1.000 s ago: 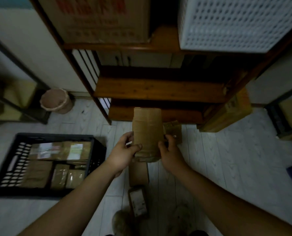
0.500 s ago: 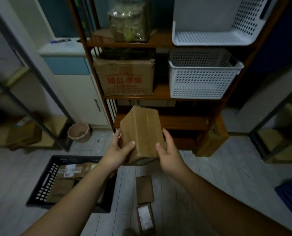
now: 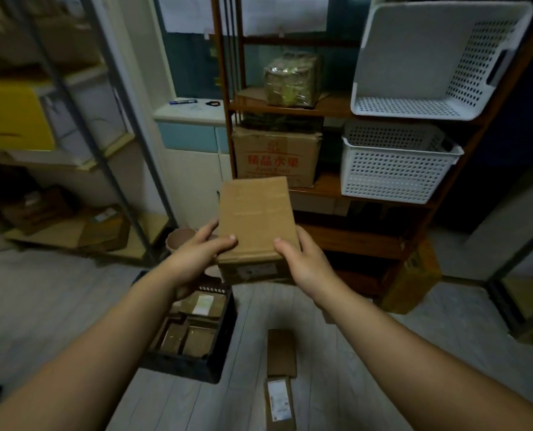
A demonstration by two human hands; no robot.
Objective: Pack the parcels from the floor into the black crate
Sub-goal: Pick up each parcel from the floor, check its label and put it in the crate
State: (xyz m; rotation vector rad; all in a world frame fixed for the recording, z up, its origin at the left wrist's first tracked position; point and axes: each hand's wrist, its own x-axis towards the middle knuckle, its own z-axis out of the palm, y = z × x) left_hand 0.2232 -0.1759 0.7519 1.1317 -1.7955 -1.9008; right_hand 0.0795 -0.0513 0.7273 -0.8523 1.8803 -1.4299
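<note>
Left hand [image 3: 196,256]: curled on the near left corner of the held parcel [image 3: 256,219], thumb flat on the top face, fingers round the side.
Right hand [image 3: 302,262]: gripping the near right corner, thumb on top, fingers hidden beneath.
Held parcel: plain brown carton clamped between both hands, well off the floor, long axis pointing away, far end tipped up; label patch on the near end face.
Black crate [image 3: 184,367]: on the floor below and left of the held parcel, partly hidden by the left forearm; brown parcels [image 3: 196,335] lying flat inside.
Floor parcels: plain flat one [image 3: 280,353] right of the crate, apart from it; labelled one [image 3: 279,402] nearer, end to end with it.
Floor [image 3: 251,331]: pale planks, open strip between crate and floor parcels.
Round bin [image 3: 179,239]: just beyond the left hand.
Wooden shelf unit [image 3: 352,241]: behind the held parcel, bearing a printed carton [image 3: 274,157] and white baskets [image 3: 392,169].
Metal rack [image 3: 119,150]: far left, slanted post reaching the floor beyond the crate.
</note>
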